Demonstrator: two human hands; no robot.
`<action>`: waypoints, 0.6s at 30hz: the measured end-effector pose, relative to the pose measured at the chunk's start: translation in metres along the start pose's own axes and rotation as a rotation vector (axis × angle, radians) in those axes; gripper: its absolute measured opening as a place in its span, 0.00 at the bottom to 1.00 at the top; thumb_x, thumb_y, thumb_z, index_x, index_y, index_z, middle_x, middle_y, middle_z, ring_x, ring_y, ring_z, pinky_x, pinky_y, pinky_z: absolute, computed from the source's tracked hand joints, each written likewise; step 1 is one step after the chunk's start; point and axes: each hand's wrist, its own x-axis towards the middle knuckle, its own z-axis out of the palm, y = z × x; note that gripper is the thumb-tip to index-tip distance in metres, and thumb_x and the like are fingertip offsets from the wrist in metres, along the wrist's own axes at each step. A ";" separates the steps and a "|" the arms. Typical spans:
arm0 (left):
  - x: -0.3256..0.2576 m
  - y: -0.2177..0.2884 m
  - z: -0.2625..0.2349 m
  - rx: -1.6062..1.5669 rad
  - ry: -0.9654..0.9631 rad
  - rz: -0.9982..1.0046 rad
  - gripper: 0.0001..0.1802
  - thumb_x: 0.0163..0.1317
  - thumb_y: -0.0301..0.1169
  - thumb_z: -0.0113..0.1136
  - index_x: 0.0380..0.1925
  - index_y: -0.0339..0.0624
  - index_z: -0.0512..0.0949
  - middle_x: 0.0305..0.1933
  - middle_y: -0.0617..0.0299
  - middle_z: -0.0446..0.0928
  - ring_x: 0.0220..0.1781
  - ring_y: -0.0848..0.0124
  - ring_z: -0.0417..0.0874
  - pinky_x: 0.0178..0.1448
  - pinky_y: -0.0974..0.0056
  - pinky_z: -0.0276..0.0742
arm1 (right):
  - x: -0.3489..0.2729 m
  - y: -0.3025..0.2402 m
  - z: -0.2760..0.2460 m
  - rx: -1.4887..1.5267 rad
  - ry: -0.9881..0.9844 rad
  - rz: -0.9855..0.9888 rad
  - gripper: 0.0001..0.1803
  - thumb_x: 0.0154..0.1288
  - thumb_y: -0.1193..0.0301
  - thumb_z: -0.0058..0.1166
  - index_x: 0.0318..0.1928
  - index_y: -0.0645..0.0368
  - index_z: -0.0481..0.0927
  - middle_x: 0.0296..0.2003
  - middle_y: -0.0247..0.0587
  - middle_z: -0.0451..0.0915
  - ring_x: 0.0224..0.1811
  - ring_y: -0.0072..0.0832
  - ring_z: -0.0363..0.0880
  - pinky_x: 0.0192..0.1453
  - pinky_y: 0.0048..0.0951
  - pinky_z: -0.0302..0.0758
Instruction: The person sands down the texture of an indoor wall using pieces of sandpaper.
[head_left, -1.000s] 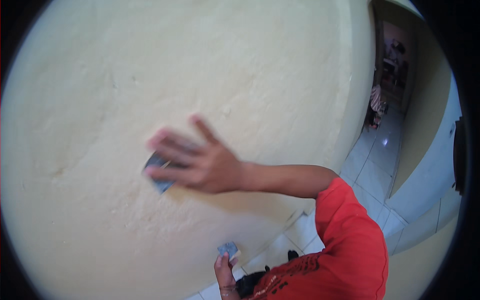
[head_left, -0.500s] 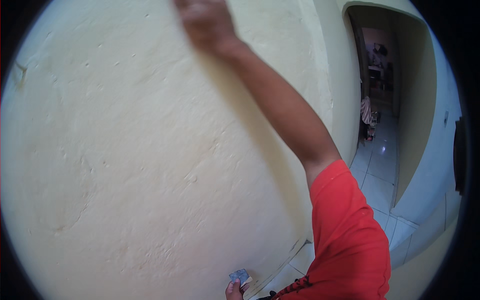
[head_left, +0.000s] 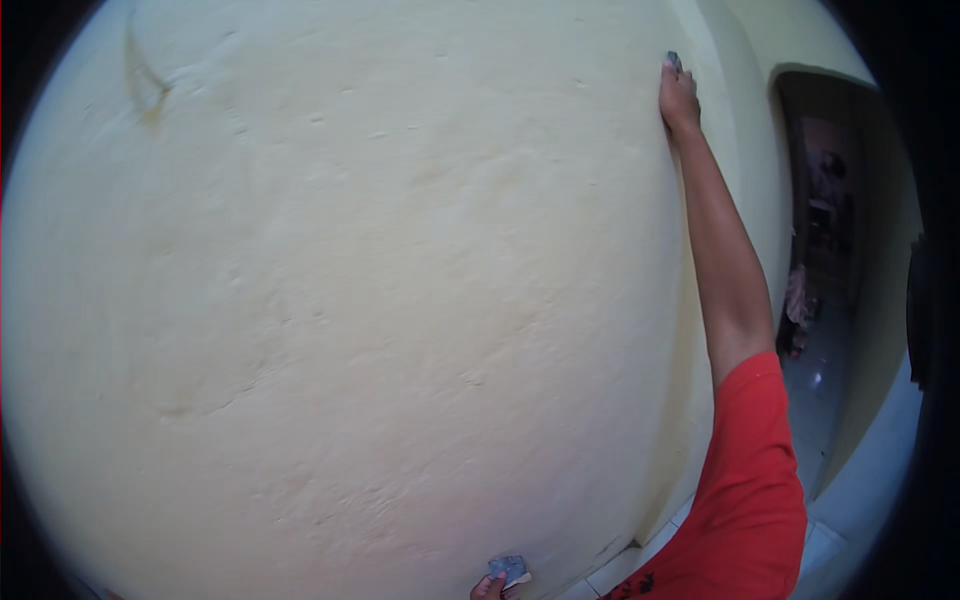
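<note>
Holding the right hand (head_left: 680,103) high on a cream plaster wall (head_left: 380,260), just left of the top of an arched doorway (head_left: 835,95). Clamping a small dark-grey piece (head_left: 674,61) in its fingers, leaving only an end showing. Pressing or merely hovering — cannot tell at this size.

Stretching the right arm nearly straight, baring a forearm (head_left: 720,230) beside the doorway's left edge and wearing a red sleeve (head_left: 755,450) lower down. Casting a soft shadow (head_left: 668,450) on the wall, left of the doorway's lower part.

Holding the left hand (head_left: 487,589) well apart from the right — far below and left of the doorway, showing only partly. Pinching a blue-grey sheet (head_left: 508,569), looking like sandpaper, between thumb and fingers; showing a pale edge beneath.

Spotting shallow dents and cracks (head_left: 345,505) low on the wall, well left of the doorway. Noting a brown streak (head_left: 150,92) far left of the doorway, about level with its top. Seeing white floor tiles (head_left: 606,576) below and left of it. Glimpsing pinkish cloth (head_left: 796,295) just inside its left edge.
</note>
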 end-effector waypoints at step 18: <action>-0.014 0.009 -0.058 -0.031 0.011 -0.016 0.13 0.64 0.33 0.48 0.45 0.38 0.72 0.41 0.60 0.76 0.40 0.70 0.78 0.44 0.64 0.76 | -0.399 -0.337 -0.023 0.572 -0.366 -1.473 0.22 0.65 0.57 0.36 0.56 0.48 0.71 0.63 0.44 0.60 0.68 0.34 0.54 0.70 0.49 0.42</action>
